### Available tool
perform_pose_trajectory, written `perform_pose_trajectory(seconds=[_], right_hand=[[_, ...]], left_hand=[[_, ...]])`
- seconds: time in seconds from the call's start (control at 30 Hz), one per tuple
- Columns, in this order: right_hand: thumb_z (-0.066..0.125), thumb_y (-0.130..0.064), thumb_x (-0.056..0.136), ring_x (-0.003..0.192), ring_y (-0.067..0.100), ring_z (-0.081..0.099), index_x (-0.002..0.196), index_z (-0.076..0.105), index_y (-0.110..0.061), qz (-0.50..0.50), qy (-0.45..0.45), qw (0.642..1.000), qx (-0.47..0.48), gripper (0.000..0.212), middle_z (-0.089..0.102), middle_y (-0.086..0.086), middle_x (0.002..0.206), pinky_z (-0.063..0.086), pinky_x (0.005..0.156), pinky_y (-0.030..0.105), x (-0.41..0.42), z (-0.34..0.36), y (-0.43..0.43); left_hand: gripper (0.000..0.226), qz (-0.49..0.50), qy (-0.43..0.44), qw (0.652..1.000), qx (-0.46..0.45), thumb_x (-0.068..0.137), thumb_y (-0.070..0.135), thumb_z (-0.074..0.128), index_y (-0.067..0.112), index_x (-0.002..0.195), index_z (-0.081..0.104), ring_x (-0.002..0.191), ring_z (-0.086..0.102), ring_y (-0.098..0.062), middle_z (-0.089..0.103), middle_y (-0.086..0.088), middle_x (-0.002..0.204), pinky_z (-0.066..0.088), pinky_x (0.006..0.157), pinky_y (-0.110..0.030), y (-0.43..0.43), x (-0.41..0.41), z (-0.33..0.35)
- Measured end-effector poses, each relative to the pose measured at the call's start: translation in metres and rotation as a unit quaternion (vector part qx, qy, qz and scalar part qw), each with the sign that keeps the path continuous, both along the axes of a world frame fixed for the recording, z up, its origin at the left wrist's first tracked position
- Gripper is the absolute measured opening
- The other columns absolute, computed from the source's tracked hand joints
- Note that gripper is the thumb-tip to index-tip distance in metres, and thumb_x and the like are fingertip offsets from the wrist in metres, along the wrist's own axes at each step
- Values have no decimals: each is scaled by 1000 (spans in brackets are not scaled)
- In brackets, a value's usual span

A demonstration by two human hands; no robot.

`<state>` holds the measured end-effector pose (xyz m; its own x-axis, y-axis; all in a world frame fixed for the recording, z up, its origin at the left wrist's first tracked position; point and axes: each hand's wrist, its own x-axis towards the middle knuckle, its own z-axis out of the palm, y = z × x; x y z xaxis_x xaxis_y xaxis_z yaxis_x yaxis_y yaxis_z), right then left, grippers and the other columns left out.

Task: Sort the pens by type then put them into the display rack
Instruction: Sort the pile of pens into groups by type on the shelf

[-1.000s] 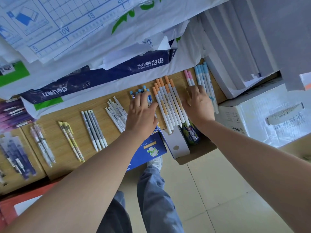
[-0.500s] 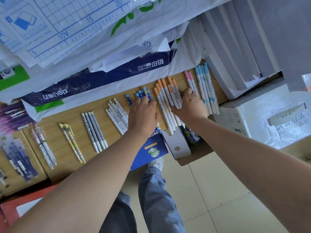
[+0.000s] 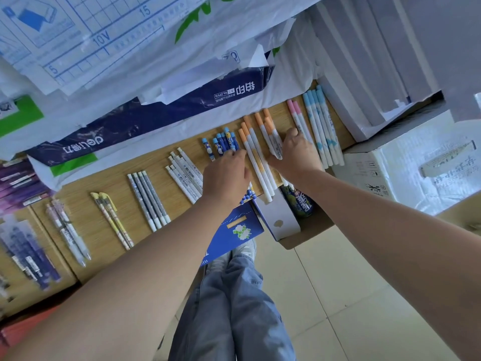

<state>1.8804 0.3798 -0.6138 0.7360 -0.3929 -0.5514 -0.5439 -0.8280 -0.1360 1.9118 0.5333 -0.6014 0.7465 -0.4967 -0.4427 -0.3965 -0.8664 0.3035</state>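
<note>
Pens lie sorted in groups on a wooden surface (image 3: 117, 183). My right hand (image 3: 295, 155) has its fingers curled over a few orange-capped white pens (image 3: 269, 128), which sit apart from the other orange-capped pens (image 3: 256, 162). My left hand (image 3: 225, 177) rests flat over the lower ends of the dark blue pens (image 3: 221, 142), fingertips touching the orange-capped ones. Pink-capped pens (image 3: 295, 110) and light-blue-capped pens (image 3: 318, 113) lie to the right. White pens (image 3: 182, 170), grey pens (image 3: 148, 196) and yellow pens (image 3: 109, 217) lie to the left.
A blue cardboard box (image 3: 234, 230) and a white box insert (image 3: 279, 220) sit below the surface's front edge, beside a dark can (image 3: 299, 201). Paper packs (image 3: 130, 121) line the back. A white carton (image 3: 416, 168) stands on the right. Packaged pens (image 3: 26, 251) lie far left.
My right hand has moved left from the pink and light-blue pens onto the orange-capped pens and pulled a few of them apart. My left hand has slid slightly right.
</note>
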Motion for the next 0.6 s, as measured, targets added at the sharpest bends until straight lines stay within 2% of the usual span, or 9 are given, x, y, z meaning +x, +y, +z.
perform_pose_trajectory(seconds=[0.2, 0.47, 0.6], right_hand=[[72, -43, 81, 101, 30, 58, 116, 42, -2, -39, 4, 999, 3, 61, 55, 14, 110, 41, 68, 31, 0, -3, 0], [74, -42, 78, 97, 27, 58, 118, 42, -3, -27, 24, 999, -6, 65, 55, 11, 107, 39, 64, 29, 6, -3, -4], [74, -41, 78, 99, 28, 58, 117, 42, -2, -16, 21, 999, 25, 64, 56, 12, 109, 39, 67, 30, 4, -3, -10]], left_hand=[[43, -6, 26, 1000, -17, 98, 24, 41, 16, 140, 41, 99, 64, -27, 63, -7, 119, 49, 71, -36, 4, 2, -1], [35, 29, 51, 998, -16, 98, 22, 41, 10, 130, 49, 96, 63, -27, 67, -8, 102, 40, 63, -32, -8, 7, 1], [34, 61, 56, 997, -8, 98, 22, 41, 8, 127, 49, 92, 64, -27, 67, -8, 98, 45, 66, -34, -17, 8, 3]])
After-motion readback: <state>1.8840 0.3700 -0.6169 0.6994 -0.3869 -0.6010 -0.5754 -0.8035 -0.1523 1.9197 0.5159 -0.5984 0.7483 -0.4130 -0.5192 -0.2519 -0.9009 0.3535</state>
